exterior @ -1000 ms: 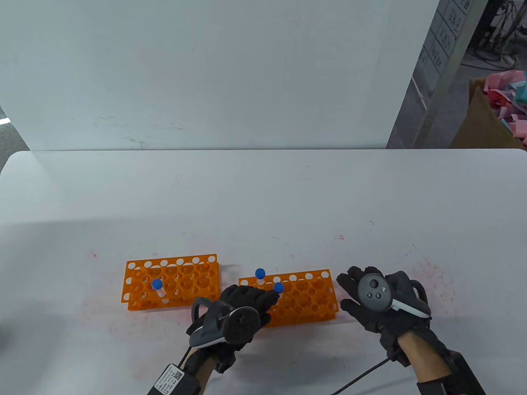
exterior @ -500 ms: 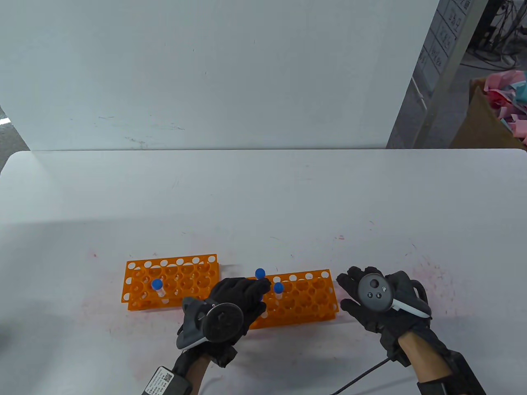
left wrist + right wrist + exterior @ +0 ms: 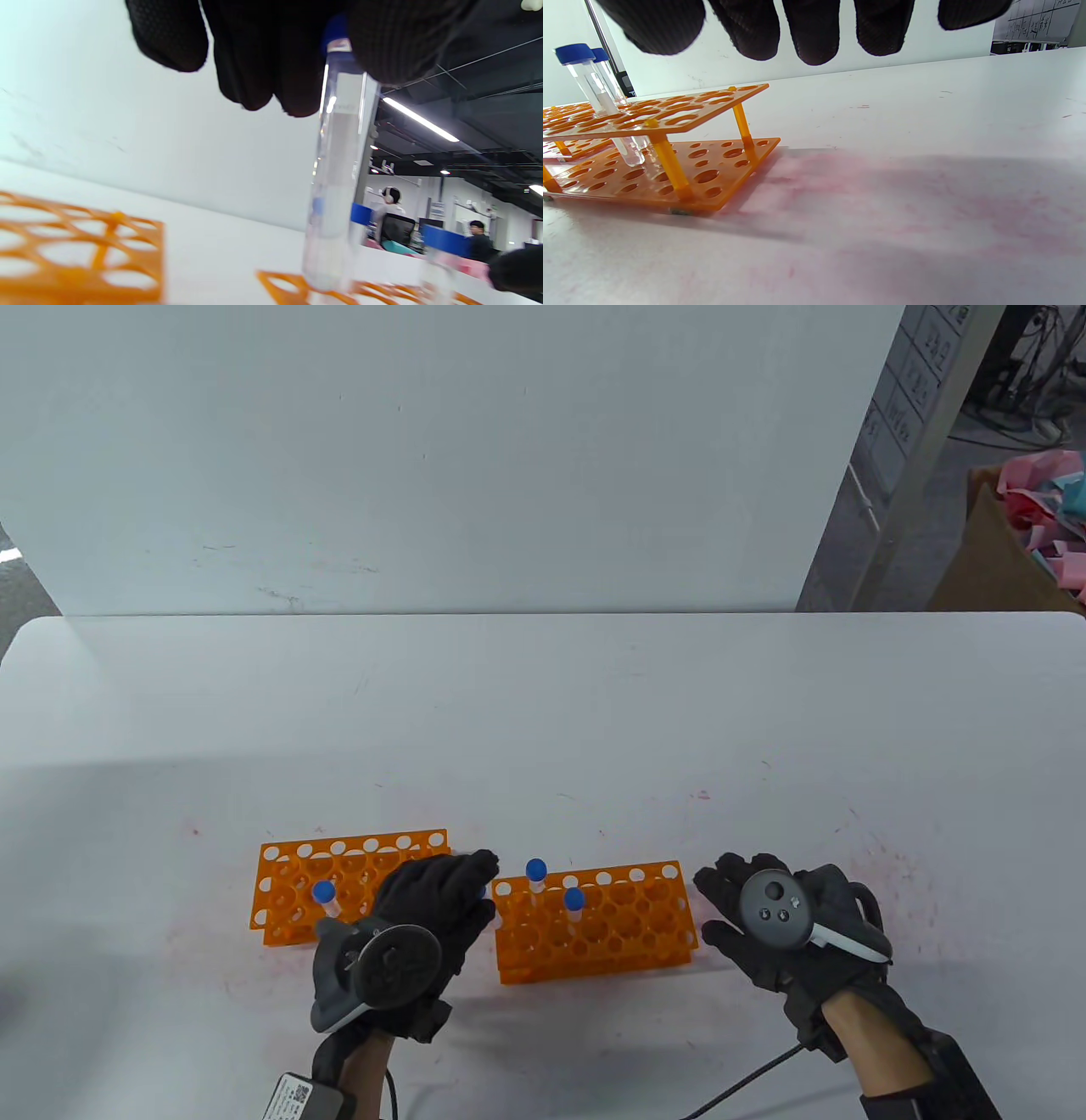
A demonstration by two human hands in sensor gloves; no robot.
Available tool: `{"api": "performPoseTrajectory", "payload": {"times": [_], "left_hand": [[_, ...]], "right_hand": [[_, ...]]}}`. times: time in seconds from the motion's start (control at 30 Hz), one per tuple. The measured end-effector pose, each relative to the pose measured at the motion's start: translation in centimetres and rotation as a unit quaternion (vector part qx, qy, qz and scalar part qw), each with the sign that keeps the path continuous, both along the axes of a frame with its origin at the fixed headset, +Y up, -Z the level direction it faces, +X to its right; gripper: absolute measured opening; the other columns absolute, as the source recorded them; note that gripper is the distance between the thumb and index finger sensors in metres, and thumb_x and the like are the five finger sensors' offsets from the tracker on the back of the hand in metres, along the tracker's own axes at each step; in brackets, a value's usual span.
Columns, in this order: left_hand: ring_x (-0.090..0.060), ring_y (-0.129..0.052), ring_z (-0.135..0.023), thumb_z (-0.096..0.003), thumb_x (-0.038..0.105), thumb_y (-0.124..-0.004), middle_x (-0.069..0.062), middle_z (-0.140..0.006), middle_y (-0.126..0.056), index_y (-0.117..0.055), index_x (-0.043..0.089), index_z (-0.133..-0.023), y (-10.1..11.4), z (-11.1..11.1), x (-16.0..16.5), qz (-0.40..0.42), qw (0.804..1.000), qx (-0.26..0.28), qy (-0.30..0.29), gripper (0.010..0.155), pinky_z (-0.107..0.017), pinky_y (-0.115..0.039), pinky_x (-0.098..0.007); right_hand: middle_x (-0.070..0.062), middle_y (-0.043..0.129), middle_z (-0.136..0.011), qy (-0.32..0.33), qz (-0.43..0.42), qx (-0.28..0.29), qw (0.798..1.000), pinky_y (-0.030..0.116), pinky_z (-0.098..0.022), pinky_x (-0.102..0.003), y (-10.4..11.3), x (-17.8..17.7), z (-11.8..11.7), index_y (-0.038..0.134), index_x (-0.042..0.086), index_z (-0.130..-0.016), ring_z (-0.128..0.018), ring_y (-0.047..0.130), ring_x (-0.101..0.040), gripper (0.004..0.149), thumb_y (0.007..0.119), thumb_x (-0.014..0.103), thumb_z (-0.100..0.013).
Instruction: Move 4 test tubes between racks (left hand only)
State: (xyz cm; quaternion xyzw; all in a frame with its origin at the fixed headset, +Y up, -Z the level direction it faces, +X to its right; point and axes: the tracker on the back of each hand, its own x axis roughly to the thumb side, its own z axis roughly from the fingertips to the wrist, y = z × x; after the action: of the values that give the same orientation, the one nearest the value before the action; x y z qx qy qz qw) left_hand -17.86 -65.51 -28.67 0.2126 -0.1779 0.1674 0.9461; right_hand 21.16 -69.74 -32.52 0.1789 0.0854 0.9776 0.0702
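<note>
Two orange racks stand side by side near the front of the table. The left rack [image 3: 356,865] holds one blue-capped tube [image 3: 323,892]. The right rack [image 3: 628,916] holds two blue-capped tubes [image 3: 535,871] [image 3: 574,899] at its left end; both also show in the right wrist view [image 3: 585,80]. My left hand [image 3: 475,891] hovers over the right end of the left rack and pinches a clear tube [image 3: 339,169] by its blue cap, upright, its tip above the racks. My right hand [image 3: 717,899] lies open and empty on the table right of the right rack.
A white panel [image 3: 424,458] stands behind the table. The white tabletop [image 3: 543,712] has faint pink stains near the racks. A cardboard box [image 3: 1001,551] with coloured scraps sits off the table at far right.
My left hand lifted a tube out of the right rack's left end and carried it left, to above the right end of the left rack. The right hand stayed still.
</note>
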Motion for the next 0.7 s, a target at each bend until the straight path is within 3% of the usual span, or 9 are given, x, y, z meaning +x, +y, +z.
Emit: {"api": "performPoseTrajectory", "payload": {"times": [0.27, 0.7], "left_hand": [[-0.029, -0.09, -0.088, -0.0466, 0.044, -0.078, 0.002, -0.096, -0.088, -0.066, 0.033, -0.1, 0.5, -0.5, -2.8, 0.039, 0.998, -0.001, 0.046, 0.056, -0.067, -0.073, -0.057], [-0.029, -0.089, -0.089, -0.0466, 0.043, -0.079, 0.002, -0.097, -0.087, -0.066, 0.033, -0.1, 0.1, -1.0, -4.7, 0.019, 0.996, -0.009, 0.092, 0.056, -0.067, -0.073, -0.057]], "right_hand": [[-0.012, 0.045, -0.119, 0.01, 0.009, 0.014, 1.0, 0.043, -0.066, -0.076, 0.2, -0.4, 0.2, 0.045, 0.027, -0.11, -0.103, 0.046, -0.053, 0.064, 0.059, 0.054, -0.054], [-0.012, 0.045, -0.119, 0.009, 0.007, 0.014, 1.0, 0.043, -0.066, -0.076, 0.2, -0.3, 0.3, 0.045, 0.026, -0.11, -0.103, 0.046, -0.053, 0.064, 0.059, 0.054, -0.054]]}}
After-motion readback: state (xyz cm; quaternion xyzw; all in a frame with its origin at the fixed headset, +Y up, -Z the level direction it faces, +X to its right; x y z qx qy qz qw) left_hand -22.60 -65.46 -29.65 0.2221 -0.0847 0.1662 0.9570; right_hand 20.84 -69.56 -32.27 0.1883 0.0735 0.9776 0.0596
